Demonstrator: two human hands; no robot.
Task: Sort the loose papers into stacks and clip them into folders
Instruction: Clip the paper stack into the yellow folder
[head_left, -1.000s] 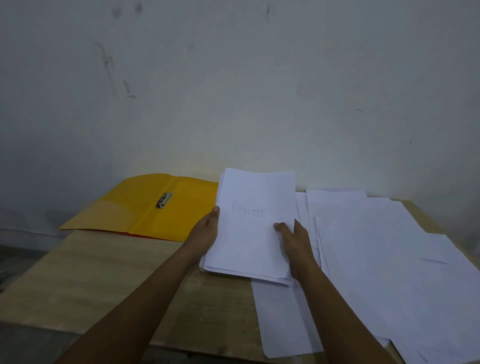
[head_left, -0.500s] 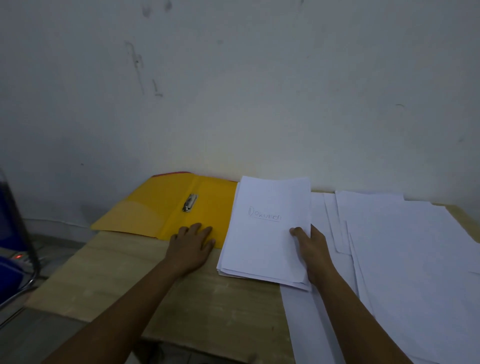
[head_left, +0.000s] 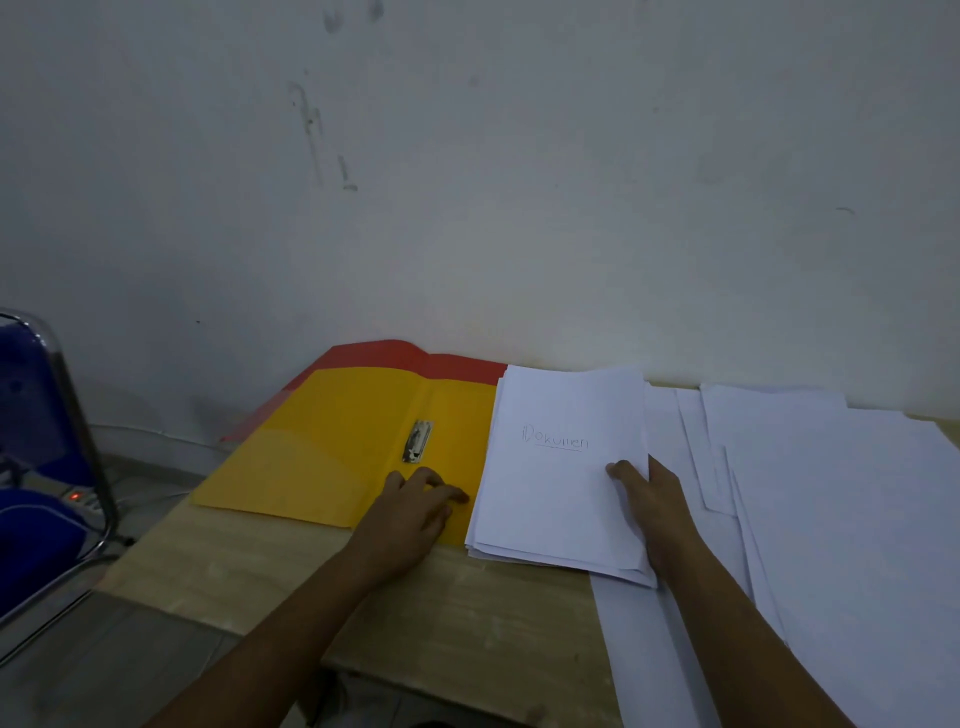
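- The left hand (head_left: 415, 512) is lying flat, fingers straight, steadying the open folder (head_left: 332, 457) near the tabletop's (head_left: 415, 613) back edge.
- The right hand (head_left: 652, 501) is pinching the stack (head_left: 556, 467) beside it, likely readying it for clipping.

A pale wooden table (head_left: 467, 618) stood against the wall. On it lay an open yellow folder (head_left: 332, 457) over a red one (head_left: 395, 353), a paper stack (head_left: 550, 499), and loose sheets (head_left: 841, 519) spread rightward.
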